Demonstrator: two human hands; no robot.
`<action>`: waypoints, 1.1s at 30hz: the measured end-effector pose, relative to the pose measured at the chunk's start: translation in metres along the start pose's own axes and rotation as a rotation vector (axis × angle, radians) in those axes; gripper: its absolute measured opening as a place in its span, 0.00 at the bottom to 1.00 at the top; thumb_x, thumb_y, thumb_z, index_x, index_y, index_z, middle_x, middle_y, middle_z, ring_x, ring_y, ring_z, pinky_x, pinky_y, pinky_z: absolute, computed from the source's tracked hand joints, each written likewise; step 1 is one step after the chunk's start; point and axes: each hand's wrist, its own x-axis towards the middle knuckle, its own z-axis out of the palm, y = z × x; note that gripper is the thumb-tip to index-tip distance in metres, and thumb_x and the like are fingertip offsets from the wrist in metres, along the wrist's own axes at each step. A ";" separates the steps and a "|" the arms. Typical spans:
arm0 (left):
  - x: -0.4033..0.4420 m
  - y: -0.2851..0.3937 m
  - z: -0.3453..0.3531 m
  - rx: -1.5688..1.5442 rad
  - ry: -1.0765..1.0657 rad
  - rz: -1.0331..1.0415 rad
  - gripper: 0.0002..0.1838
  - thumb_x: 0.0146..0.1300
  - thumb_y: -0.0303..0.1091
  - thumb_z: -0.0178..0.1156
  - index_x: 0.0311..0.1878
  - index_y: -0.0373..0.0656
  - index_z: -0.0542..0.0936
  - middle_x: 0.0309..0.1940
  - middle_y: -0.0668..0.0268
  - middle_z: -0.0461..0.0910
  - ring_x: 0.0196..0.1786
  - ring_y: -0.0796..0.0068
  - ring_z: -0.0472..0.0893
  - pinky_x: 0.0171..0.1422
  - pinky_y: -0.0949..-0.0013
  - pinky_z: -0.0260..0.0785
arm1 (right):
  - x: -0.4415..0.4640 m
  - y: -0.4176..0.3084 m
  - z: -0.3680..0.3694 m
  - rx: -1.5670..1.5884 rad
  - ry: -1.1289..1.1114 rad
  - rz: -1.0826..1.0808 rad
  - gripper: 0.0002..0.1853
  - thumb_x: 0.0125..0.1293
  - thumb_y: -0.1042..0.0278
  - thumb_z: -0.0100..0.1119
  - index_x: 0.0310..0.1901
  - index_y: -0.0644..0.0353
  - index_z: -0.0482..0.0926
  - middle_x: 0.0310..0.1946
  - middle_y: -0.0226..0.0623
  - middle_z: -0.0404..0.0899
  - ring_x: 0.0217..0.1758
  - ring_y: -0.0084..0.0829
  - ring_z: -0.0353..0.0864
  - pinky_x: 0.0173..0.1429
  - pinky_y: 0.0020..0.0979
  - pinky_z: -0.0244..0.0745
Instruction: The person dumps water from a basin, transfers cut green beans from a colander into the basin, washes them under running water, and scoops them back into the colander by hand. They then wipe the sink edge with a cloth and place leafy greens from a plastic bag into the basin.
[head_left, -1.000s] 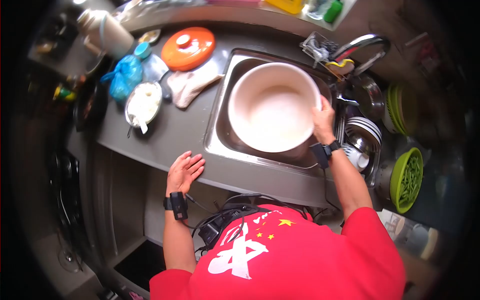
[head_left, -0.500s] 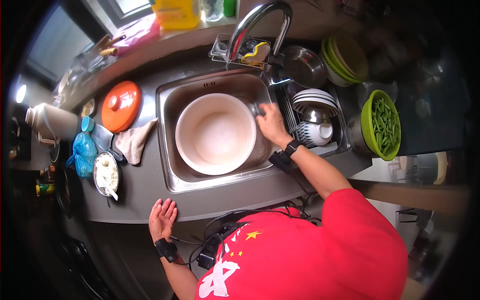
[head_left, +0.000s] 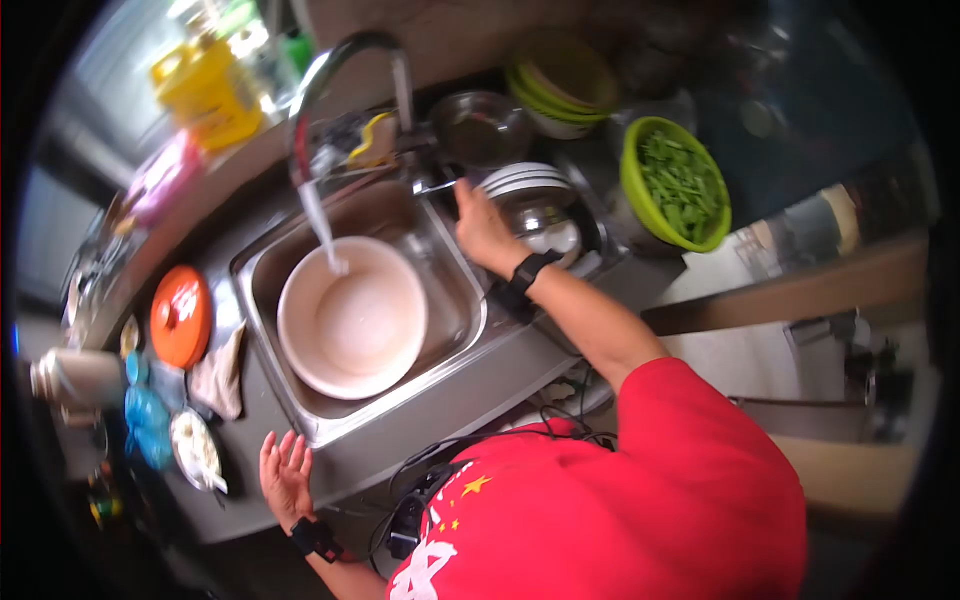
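So the white basin [head_left: 352,325] sits upright in the sink [head_left: 452,290], with the tap [head_left: 375,42] arching over from about 12 o'clock and water [head_left: 319,222] landing inside the basin, toward its 11 o'clock side. The right hand [head_left: 484,232] is at 2 o'clock from the basin, fingers fairly straight, right by the tap lever [head_left: 434,187]; it's kinda blurry there, so I can't tell if it actually has hold of it. The left hand [head_left: 287,482] is down at 7 o'clock by the counter [head_left: 440,398] edge, wide open, palm up, nothing in it. Imo small, gentle nudges on the lever work best, since a hard stream bouncing off that curved wall could splash. I'd want the stream well inside the rim, and the right wrist's black strap [head_left: 533,270] clear of the wet.
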 end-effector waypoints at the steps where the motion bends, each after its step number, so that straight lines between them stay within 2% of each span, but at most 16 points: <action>1: 0.005 0.002 0.005 0.007 -0.008 -0.006 0.27 0.67 0.37 0.56 0.67 0.43 0.63 0.61 0.51 0.69 0.60 0.54 0.74 0.62 0.54 0.69 | -0.012 0.002 -0.006 0.065 0.032 -0.056 0.18 0.57 0.77 0.52 0.52 0.67 0.70 0.38 0.54 0.74 0.43 0.56 0.75 0.47 0.47 0.72; 3: 0.015 0.004 0.015 0.029 -0.050 -0.019 0.27 0.67 0.37 0.55 0.67 0.43 0.63 0.61 0.51 0.69 0.60 0.54 0.74 0.62 0.54 0.69 | -0.039 -0.011 -0.044 0.247 0.019 -0.046 0.20 0.57 0.73 0.61 0.52 0.67 0.72 0.36 0.48 0.74 0.35 0.43 0.78 0.41 0.38 0.74; 5: 0.025 0.004 0.023 0.045 -0.083 -0.032 0.27 0.68 0.37 0.55 0.67 0.43 0.63 0.60 0.51 0.70 0.61 0.54 0.74 0.62 0.54 0.69 | -0.070 0.005 -0.060 0.607 0.027 0.245 0.14 0.64 0.67 0.62 0.46 0.67 0.77 0.29 0.29 0.75 0.20 0.18 0.70 0.24 0.22 0.68; 6: 0.030 0.002 0.025 0.048 -0.100 -0.041 0.27 0.68 0.37 0.55 0.67 0.43 0.63 0.60 0.51 0.70 0.61 0.55 0.74 0.61 0.54 0.70 | -0.087 0.001 -0.084 0.830 0.067 0.508 0.12 0.68 0.63 0.58 0.44 0.65 0.77 0.25 0.26 0.74 0.19 0.17 0.71 0.23 0.19 0.67; 8: 0.039 0.001 0.030 0.060 -0.128 -0.054 0.26 0.68 0.37 0.55 0.67 0.42 0.63 0.60 0.52 0.70 0.61 0.55 0.74 0.60 0.55 0.71 | -0.117 0.019 -0.120 0.918 0.310 0.782 0.18 0.70 0.51 0.53 0.34 0.59 0.74 0.22 0.27 0.71 0.15 0.17 0.69 0.15 0.20 0.61; 10: 0.046 -0.001 0.034 0.069 -0.148 -0.054 0.26 0.68 0.37 0.55 0.66 0.42 0.63 0.60 0.52 0.70 0.61 0.54 0.73 0.60 0.55 0.71 | -0.138 0.043 -0.160 1.022 0.556 0.916 0.25 0.66 0.39 0.55 0.41 0.57 0.68 0.22 0.30 0.68 0.13 0.22 0.67 0.14 0.22 0.58; 12: 0.053 -0.004 0.037 0.074 -0.168 -0.066 0.25 0.68 0.36 0.55 0.66 0.42 0.64 0.61 0.52 0.70 0.61 0.54 0.73 0.60 0.54 0.71 | -0.146 0.069 -0.197 1.163 0.716 1.130 0.37 0.57 0.28 0.57 0.48 0.57 0.63 0.33 0.41 0.76 0.21 0.28 0.73 0.22 0.25 0.65; 13: 0.056 -0.005 0.038 0.074 -0.176 -0.078 0.25 0.68 0.36 0.55 0.66 0.42 0.64 0.61 0.52 0.70 0.61 0.54 0.73 0.60 0.54 0.71 | -0.146 0.078 -0.210 1.133 0.762 1.107 0.39 0.56 0.27 0.57 0.50 0.58 0.63 0.38 0.47 0.79 0.24 0.30 0.75 0.25 0.26 0.67; 15: 0.063 -0.008 0.043 0.064 -0.195 -0.102 0.25 0.67 0.36 0.55 0.65 0.42 0.64 0.61 0.52 0.70 0.61 0.53 0.73 0.61 0.54 0.71 | -0.136 0.087 -0.236 1.091 0.719 1.058 0.41 0.56 0.28 0.58 0.54 0.59 0.63 0.39 0.52 0.79 0.26 0.30 0.76 0.27 0.25 0.69; 18: 0.064 -0.013 0.045 0.029 -0.212 -0.130 0.25 0.67 0.35 0.55 0.65 0.41 0.64 0.61 0.52 0.69 0.61 0.52 0.73 0.62 0.52 0.70 | -0.126 0.112 -0.249 1.215 0.515 1.058 0.33 0.64 0.42 0.59 0.55 0.64 0.65 0.39 0.55 0.79 0.28 0.33 0.78 0.31 0.29 0.76; 21: 0.061 -0.015 0.040 0.024 -0.224 -0.138 0.25 0.67 0.35 0.55 0.65 0.41 0.64 0.61 0.51 0.69 0.61 0.52 0.73 0.61 0.53 0.70 | -0.122 0.141 -0.239 1.332 0.544 0.961 0.22 0.67 0.59 0.56 0.52 0.71 0.67 0.36 0.52 0.79 0.30 0.40 0.81 0.36 0.35 0.80; 22: 0.058 -0.016 0.039 0.032 -0.213 -0.134 0.25 0.67 0.35 0.55 0.65 0.40 0.64 0.60 0.51 0.70 0.60 0.53 0.74 0.60 0.53 0.72 | -0.121 0.151 -0.239 1.359 0.591 0.940 0.14 0.65 0.73 0.50 0.49 0.74 0.68 0.36 0.53 0.79 0.32 0.43 0.82 0.39 0.39 0.82; 26: 0.052 -0.015 0.030 0.034 -0.211 -0.134 0.24 0.67 0.35 0.55 0.63 0.40 0.65 0.58 0.52 0.72 0.58 0.54 0.75 0.58 0.53 0.73 | -0.115 0.141 -0.235 1.301 0.757 0.919 0.13 0.62 0.77 0.49 0.47 0.74 0.69 0.35 0.52 0.79 0.31 0.45 0.82 0.37 0.38 0.82; 29: 0.049 -0.012 0.027 0.032 -0.190 -0.114 0.24 0.67 0.35 0.55 0.64 0.41 0.64 0.58 0.52 0.72 0.58 0.54 0.75 0.58 0.53 0.72 | -0.117 0.130 -0.233 1.241 0.719 0.829 0.12 0.64 0.76 0.49 0.46 0.75 0.69 0.39 0.52 0.79 0.32 0.46 0.82 0.39 0.36 0.82; 32: 0.047 -0.007 0.026 0.030 -0.237 -0.101 0.25 0.68 0.36 0.55 0.66 0.40 0.63 0.60 0.51 0.70 0.61 0.54 0.73 0.61 0.53 0.70 | -0.120 0.102 -0.229 1.109 0.719 0.696 0.11 0.63 0.76 0.51 0.45 0.73 0.71 0.38 0.50 0.79 0.31 0.42 0.82 0.34 0.35 0.81; 33: 0.049 -0.005 0.027 0.016 -0.228 -0.087 0.26 0.68 0.36 0.54 0.66 0.40 0.62 0.61 0.50 0.69 0.62 0.54 0.72 0.62 0.53 0.69 | -0.118 0.086 -0.225 1.122 0.745 0.606 0.09 0.60 0.76 0.52 0.40 0.73 0.75 0.31 0.46 0.81 0.25 0.37 0.82 0.25 0.32 0.80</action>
